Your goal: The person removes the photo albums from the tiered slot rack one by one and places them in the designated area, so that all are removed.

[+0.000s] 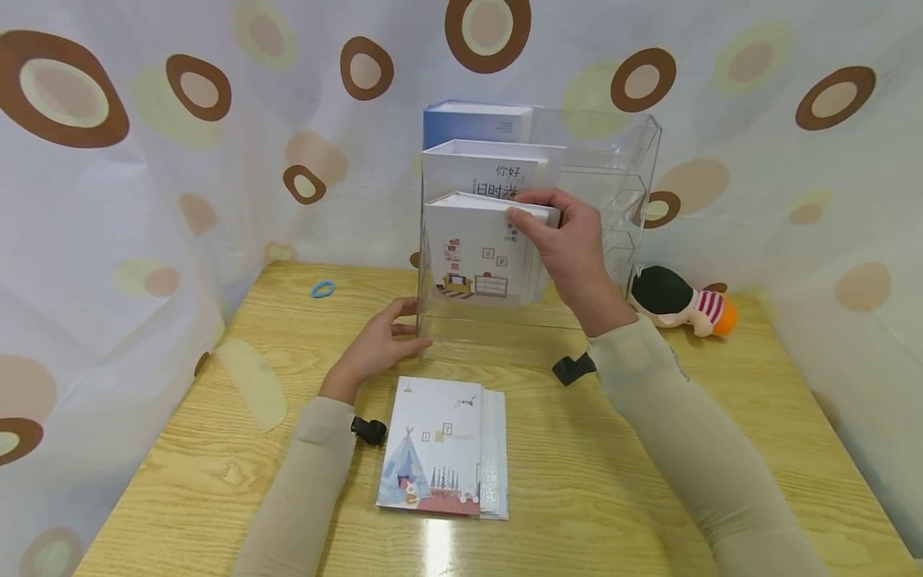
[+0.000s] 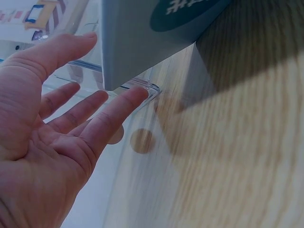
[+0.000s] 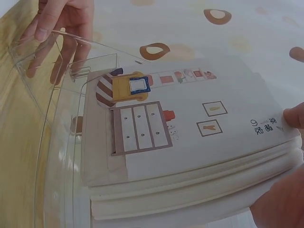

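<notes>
My right hand [image 1: 573,248] pinches the upper right edge of a thick white book [image 1: 479,256] with a sofa and drawers drawn on its cover. Thumb in front and fingers behind, it holds the book upright at the front tier of a clear stepped rack [image 1: 497,330]. In the right wrist view the lower end of this book [image 3: 190,137] is inside the clear front wall. At the rack's lower left corner is my left hand [image 1: 378,340], its fingers [image 2: 114,121] extended along the side. Behind stand another white book [image 1: 461,170] and a blue one [image 1: 469,127].
A white book with a tent picture [image 1: 433,445] lies flat on the table before the rack. A blue ring [image 1: 323,288] lies to the left, and a doll-like toy [image 1: 681,300] lies right of the rack. Patterned cloth [image 1: 288,120] hangs behind.
</notes>
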A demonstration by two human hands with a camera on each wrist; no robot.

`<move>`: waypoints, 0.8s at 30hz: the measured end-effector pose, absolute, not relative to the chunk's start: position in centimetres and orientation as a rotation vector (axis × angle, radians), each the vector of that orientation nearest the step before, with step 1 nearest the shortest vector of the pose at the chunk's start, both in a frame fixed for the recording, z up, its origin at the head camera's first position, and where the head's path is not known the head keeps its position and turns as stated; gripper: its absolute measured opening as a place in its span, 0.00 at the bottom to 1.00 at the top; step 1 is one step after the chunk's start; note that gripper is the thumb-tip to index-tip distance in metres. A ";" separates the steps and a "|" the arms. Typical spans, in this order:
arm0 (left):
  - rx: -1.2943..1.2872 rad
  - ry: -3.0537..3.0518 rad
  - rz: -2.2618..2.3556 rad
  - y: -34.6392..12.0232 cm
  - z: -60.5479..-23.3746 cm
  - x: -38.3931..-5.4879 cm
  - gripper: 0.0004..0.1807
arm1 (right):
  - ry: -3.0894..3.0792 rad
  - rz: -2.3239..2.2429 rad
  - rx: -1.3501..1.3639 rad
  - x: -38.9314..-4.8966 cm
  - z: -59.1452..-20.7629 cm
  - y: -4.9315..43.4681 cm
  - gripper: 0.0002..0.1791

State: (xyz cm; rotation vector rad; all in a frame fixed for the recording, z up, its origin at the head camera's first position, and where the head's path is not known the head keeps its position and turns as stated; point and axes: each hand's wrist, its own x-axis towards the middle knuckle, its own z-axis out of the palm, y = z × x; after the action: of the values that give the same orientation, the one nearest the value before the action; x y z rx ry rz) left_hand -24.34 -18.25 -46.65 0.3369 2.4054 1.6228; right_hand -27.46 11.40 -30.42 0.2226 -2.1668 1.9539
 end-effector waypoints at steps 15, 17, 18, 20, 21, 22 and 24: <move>0.324 2.403 1.622 -18.3 -46.5 -24.3 0.44 | -2.134 1.912 0.145 -26.3 -30.8 13.3 0.13; 0.323 2.404 1.617 -18.2 -46.5 -24.2 0.44 | -2.140 1.909 0.128 -26.1 -30.9 13.5 0.13; 0.323 2.403 1.615 -18.2 -46.5 -24.2 0.44 | -2.151 1.902 0.121 -25.9 -30.9 13.7 0.14; 0.324 2.404 1.607 -18.2 -46.5 -24.2 0.45 | -2.168 1.902 0.108 -25.5 -31.0 13.9 0.15; 0.321 2.401 1.608 -18.2 -46.5 -24.1 0.45 | -2.176 1.904 0.104 -25.3 -31.0 14.1 0.15; 0.317 2.397 1.612 -18.2 -46.5 -24.1 0.45 | -2.186 1.908 0.100 -25.1 -30.9 14.2 0.15; 0.315 2.394 1.618 -18.2 -46.5 -24.1 0.45 | -2.193 1.915 0.104 -24.7 -30.9 14.4 0.16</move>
State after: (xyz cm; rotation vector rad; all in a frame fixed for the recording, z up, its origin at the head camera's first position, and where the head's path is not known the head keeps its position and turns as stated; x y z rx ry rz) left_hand -24.08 -18.18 -46.52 0.3147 2.3935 1.6176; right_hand -24.65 14.43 -30.86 0.1041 -2.1926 1.9148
